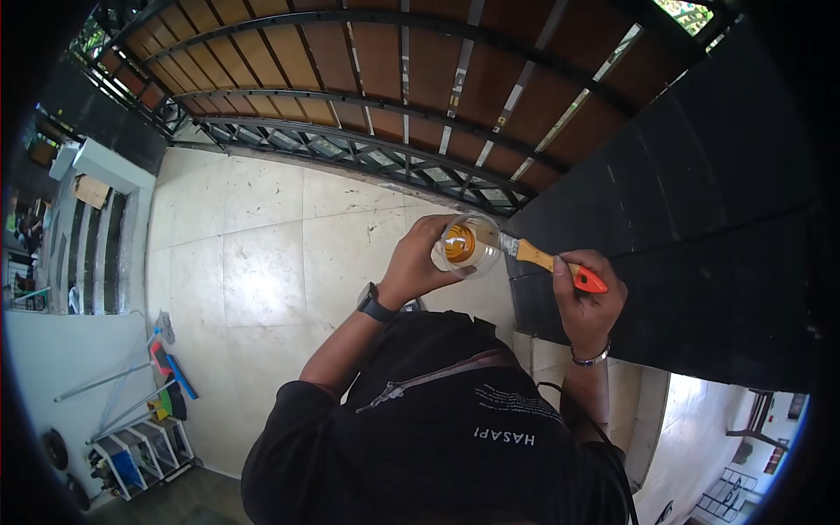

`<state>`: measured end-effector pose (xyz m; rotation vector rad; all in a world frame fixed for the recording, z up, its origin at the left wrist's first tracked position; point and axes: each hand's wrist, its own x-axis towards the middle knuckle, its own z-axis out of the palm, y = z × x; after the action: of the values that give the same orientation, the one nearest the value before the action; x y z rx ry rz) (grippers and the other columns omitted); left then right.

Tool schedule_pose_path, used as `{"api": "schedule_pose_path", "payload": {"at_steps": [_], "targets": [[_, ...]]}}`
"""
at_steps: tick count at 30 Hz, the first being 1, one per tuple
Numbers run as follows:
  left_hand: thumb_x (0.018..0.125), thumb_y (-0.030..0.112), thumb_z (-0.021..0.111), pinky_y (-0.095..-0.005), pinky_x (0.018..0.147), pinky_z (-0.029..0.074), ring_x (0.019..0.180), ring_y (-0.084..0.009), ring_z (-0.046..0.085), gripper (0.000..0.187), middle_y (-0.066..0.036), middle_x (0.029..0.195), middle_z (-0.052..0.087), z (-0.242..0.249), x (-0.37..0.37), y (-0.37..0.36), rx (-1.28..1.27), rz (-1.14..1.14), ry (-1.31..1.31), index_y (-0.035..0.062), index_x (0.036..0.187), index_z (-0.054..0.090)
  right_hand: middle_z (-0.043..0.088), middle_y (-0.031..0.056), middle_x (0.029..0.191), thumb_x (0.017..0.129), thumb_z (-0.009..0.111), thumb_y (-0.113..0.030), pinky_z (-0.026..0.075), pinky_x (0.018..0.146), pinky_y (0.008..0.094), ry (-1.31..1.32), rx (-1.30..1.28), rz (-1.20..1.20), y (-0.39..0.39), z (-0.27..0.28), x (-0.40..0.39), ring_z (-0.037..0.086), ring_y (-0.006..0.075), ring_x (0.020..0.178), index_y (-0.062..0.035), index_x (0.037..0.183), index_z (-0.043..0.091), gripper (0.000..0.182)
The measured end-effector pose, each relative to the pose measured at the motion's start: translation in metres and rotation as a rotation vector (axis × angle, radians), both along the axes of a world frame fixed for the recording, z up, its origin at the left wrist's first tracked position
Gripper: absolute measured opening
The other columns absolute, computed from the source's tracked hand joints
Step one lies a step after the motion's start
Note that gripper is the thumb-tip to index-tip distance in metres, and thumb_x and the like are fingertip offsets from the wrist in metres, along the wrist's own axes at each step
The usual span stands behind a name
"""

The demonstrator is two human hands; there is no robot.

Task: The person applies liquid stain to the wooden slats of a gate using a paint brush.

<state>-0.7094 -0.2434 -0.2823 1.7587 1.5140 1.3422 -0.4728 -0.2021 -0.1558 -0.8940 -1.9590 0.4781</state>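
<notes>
Brown-slatted gate [376, 70] spans the background, bordering pale floor tiles [262, 219]. Via remote feed, I observe the right hand [589, 302] holding a paintbrush [535, 255], its head at the rim of a clear cup [486, 257] containing amber liquid [458, 243], which the left hand [418, 265] grips.

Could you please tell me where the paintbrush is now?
In the head view, the paintbrush is right of centre, held in the right hand, its bristle end at the rim of the clear cup in the left hand.
</notes>
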Motion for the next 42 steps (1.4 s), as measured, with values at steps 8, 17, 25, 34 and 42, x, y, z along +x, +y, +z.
{"api": "schedule_pose_path", "payload": {"at_steps": [8, 17, 25, 34, 42], "targets": [[0.059, 0.016, 0.087, -0.0383, 0.097, 0.047, 0.115, -0.031, 0.056, 0.081, -0.013, 0.123, 0.059, 0.015, 0.098, -0.047, 0.012, -0.069, 0.092, 0.0085, 0.132, 0.054, 0.068, 0.0092, 0.077, 0.079, 0.076, -0.005, 0.05, 0.06, 0.0285, 0.001, -0.124, -0.031, -0.061, -0.035, 0.071, 0.066, 0.02, 0.065, -0.0037, 0.088, 0.067, 0.013], [0.063, 0.024, 0.086, -0.0367, 0.09, 0.05, 0.111, -0.0297, 0.059, 0.075, -0.016, 0.119, 0.061, 0.007, 0.184, -0.119, -0.098, -0.053, -0.015, 0.0016, 0.127, 0.055, 0.067, 0.0098, 0.078, 0.079, 0.073, -0.003, 0.05, 0.062, 0.0301, 0.039, -0.073, -0.075, -0.136, -0.027, 0.177, 0.065, 0.023, 0.067, -0.0036, 0.088, 0.066, 0.012], [0.066, 0.018, 0.087, -0.0324, 0.093, 0.05, 0.108, -0.0204, 0.063, 0.076, -0.014, 0.119, 0.064, -0.001, 0.232, -0.149, -0.332, -0.122, -0.2, -0.0035, 0.13, 0.052, 0.064, 0.0121, 0.079, 0.081, 0.068, 0.001, 0.05, 0.069, 0.0306, 0.402, -0.072, -0.034, -0.171, -0.092, 0.24, 0.064, 0.0228, 0.074, 0.0005, 0.089, 0.062, 0.01], [0.068, 0.02, 0.086, -0.032, 0.091, 0.05, 0.107, -0.0201, 0.064, 0.075, -0.014, 0.118, 0.065, 0.0, 0.232, -0.113, -0.338, -0.226, -0.156, -0.0022, 0.131, 0.052, 0.065, 0.0122, 0.085, 0.086, 0.066, -0.003, 0.05, 0.071, 0.0301, 0.426, -0.102, -0.178, -0.162, -0.108, 0.239, 0.063, 0.0207, 0.077, 0.0002, 0.095, 0.061, 0.011], [0.068, 0.019, 0.087, -0.0336, 0.093, 0.05, 0.108, -0.021, 0.063, 0.078, -0.016, 0.118, 0.064, -0.001, 0.165, -0.055, -0.275, -0.207, -0.261, -0.0046, 0.132, 0.05, 0.066, 0.0116, 0.09, 0.088, 0.066, -0.007, 0.05, 0.073, 0.0285, 0.366, -0.167, -0.221, -0.094, -0.106, 0.175, 0.063, 0.017, 0.08, 0.0005, 0.097, 0.062, 0.012]]}}
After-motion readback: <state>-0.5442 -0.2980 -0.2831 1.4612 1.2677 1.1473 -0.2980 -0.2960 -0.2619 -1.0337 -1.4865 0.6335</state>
